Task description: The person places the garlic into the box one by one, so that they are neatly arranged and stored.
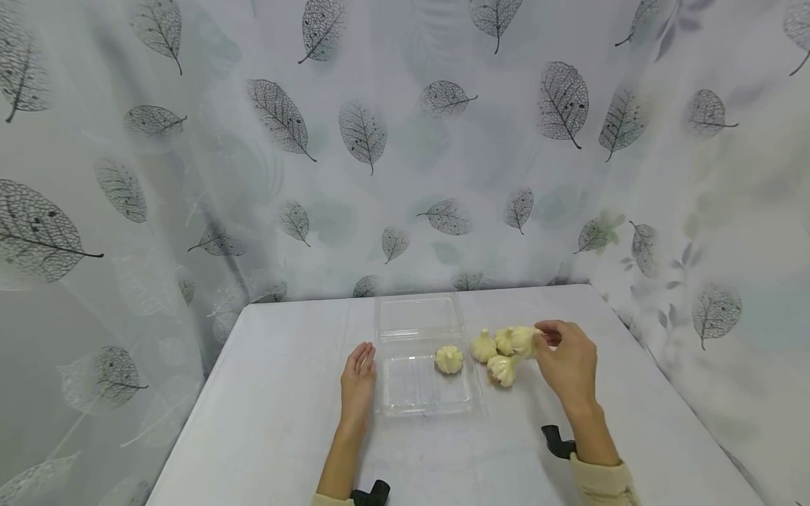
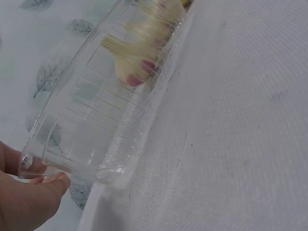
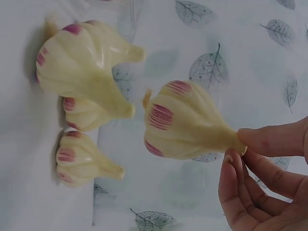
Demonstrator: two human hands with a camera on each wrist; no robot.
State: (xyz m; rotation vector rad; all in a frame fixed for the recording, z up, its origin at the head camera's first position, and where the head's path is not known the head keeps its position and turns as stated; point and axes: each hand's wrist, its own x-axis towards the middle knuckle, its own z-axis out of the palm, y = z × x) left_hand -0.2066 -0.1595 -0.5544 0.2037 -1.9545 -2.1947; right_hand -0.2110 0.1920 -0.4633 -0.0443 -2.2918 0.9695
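In the right wrist view, my right hand [image 3: 269, 178] pinches a garlic bulb [image 3: 183, 120] by its stem between thumb and fingers. This bulb, cream with purple streaks, hangs above the table beside three others, one of them a garlic bulb [image 1: 502, 370] nearest me. Left of that group lies a clear plastic clamshell container [image 1: 405, 405], its lid [image 1: 418, 313] folded back away from me. A single garlic bulb [image 1: 449, 359] sits in its base, toward the right side. My left hand [image 1: 358, 383] rests against the container's left edge, fingers extended along it.
A white cloth covers the table [image 1: 285, 386]. Behind and at the sides hangs a pale curtain [image 1: 405, 140] with a leaf print. Black wrist mounts [image 1: 558, 443] sit on both forearms.
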